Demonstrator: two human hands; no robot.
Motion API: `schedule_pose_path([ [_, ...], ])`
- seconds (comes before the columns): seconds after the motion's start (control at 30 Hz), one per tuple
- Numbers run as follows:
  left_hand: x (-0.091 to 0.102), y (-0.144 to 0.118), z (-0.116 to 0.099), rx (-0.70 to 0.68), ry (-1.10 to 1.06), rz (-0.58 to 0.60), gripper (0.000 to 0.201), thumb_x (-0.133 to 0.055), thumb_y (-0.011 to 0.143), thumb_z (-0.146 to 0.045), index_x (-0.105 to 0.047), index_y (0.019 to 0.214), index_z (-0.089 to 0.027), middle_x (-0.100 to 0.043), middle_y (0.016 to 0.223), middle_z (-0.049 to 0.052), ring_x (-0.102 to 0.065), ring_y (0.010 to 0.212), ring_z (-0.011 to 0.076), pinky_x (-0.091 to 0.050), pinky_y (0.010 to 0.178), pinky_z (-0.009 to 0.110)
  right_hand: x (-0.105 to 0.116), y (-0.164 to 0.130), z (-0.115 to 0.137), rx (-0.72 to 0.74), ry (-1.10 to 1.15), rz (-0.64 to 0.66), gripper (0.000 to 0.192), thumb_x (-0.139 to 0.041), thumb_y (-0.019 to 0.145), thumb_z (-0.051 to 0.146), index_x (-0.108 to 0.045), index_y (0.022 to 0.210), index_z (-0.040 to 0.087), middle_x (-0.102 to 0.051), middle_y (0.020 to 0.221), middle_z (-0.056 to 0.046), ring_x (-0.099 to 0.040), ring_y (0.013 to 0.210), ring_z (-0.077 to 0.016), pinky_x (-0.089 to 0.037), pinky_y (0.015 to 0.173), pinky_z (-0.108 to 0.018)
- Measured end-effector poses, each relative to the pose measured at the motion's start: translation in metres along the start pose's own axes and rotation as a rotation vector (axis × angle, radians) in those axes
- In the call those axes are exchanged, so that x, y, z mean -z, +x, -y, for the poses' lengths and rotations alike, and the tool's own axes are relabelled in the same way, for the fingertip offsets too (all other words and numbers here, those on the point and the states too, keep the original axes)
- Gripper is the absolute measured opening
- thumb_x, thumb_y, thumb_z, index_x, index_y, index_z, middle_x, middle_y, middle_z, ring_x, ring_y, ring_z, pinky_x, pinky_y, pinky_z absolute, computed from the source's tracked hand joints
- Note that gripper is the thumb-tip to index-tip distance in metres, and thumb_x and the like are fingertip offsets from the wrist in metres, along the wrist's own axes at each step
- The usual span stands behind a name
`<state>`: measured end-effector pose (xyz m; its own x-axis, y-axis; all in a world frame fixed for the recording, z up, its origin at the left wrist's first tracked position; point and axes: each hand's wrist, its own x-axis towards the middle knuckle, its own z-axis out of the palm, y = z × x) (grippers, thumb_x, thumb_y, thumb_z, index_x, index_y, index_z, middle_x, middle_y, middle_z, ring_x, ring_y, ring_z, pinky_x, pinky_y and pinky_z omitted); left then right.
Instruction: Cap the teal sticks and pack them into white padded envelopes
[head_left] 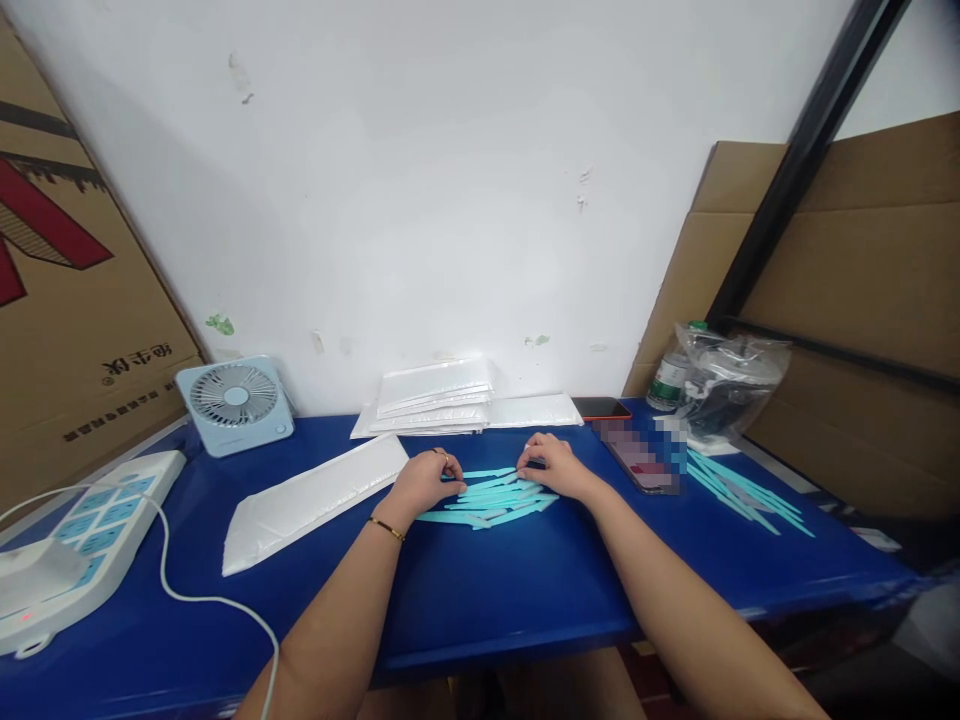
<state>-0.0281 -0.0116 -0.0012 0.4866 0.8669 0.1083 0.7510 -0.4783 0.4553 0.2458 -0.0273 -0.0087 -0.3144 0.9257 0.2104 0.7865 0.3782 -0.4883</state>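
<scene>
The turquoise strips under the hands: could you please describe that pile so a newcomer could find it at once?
Start at the blue table and look to its middle, in front of the stack of white padded envelopes. The turquoise strips lie fanned there between the left hand and the right hand, both touching them. A second pile of strips, by the phone, lies untouched.

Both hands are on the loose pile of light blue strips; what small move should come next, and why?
Probably draw the left hand and right hand toward each other to square up the light blue strips. They lie fanned and crossed at uneven angles on the blue table, with one hand resting at each end of the pile, so neither has a clean grip yet.
</scene>
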Motion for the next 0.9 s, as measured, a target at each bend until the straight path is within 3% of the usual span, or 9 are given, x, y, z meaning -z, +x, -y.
schedule_pose_path([
  [0.17, -0.005, 0.0, -0.004, 0.025, -0.011, 0.098, 0.019, -0.06, 0.072, -0.04, -0.066, 0.074, -0.022, -0.066, 0.076, -0.001, -0.058, 0.067, 0.014, -0.036, 0.056, 0.023, -0.004, 0.003, 0.006, 0.015, 0.012, 0.058, 0.014, -0.067, 0.073, 0.037, -0.068, 0.077, 0.024, -0.057, 0.096, -0.004, -0.049, 0.098, -0.0239, -0.03, 0.087, -0.043],
  [0.3, -0.003, -0.002, -0.007, -0.019, 0.086, 0.042, 0.017, -0.055, 0.077, -0.034, -0.065, 0.069, -0.021, -0.067, 0.078, 0.0, -0.058, 0.07, 0.0146, -0.035, 0.059, 0.024, 0.0, 0.002, -0.004, 0.02, 0.052, 0.084, 0.017, -0.066, 0.074, 0.039, -0.067, 0.075, 0.022, -0.057, 0.096, -0.003, -0.049, 0.098, -0.0237, -0.031, 0.087, -0.041],
  [0.43, 0.003, -0.001, -0.006, 0.011, 0.209, -0.044, 0.015, -0.056, 0.076, -0.03, -0.064, 0.068, -0.021, -0.066, 0.079, 0.0, -0.058, 0.072, 0.0153, -0.035, 0.063, 0.025, 0.01, 0.0, -0.015, -0.048, 0.053, 0.002, 0.021, -0.065, 0.072, 0.043, -0.068, 0.075, 0.023, -0.057, 0.1, -0.003, -0.049, 0.099, -0.0238, -0.03, 0.089, -0.041],
  [0.6, 0.006, -0.001, -0.004, 0.025, 0.109, -0.067, 0.015, -0.059, 0.074, -0.036, -0.066, 0.078, -0.023, -0.064, 0.082, 0.0, -0.058, 0.075, 0.015, -0.037, 0.064, 0.024, 0.022, -0.008, -0.014, -0.086, 0.03, -0.019, 0.028, -0.067, 0.069, 0.051, -0.07, 0.082, 0.026, -0.056, 0.103, -0.004, -0.048, 0.102, -0.0255, -0.028, 0.09, -0.042],
  [0.77, 0.003, -0.006, -0.012, -0.07, -0.045, 0.039, 0.026, -0.055, 0.077, -0.045, -0.067, 0.082, -0.023, -0.065, 0.084, 0.001, -0.058, 0.075, 0.0154, -0.039, 0.063, 0.023, 0.022, -0.015, -0.003, 0.011, -0.008, 0.164, 0.023, -0.071, 0.066, 0.049, -0.07, 0.075, 0.027, -0.055, 0.097, -0.003, -0.047, 0.1, -0.0258, -0.027, 0.09, -0.044],
  [0.9, -0.002, -0.007, -0.018, -0.13, -0.065, 0.12, 0.026, -0.054, 0.078, -0.044, -0.068, 0.081, -0.022, -0.065, 0.082, 0.001, -0.056, 0.069, 0.0144, -0.037, 0.061, 0.023, 0.019, -0.014, -0.001, 0.016, 0.011, 0.138, 0.02, -0.07, 0.069, 0.045, -0.07, 0.074, 0.025, -0.056, 0.096, -0.003, -0.048, 0.099, -0.0245, -0.028, 0.089, -0.042],
])
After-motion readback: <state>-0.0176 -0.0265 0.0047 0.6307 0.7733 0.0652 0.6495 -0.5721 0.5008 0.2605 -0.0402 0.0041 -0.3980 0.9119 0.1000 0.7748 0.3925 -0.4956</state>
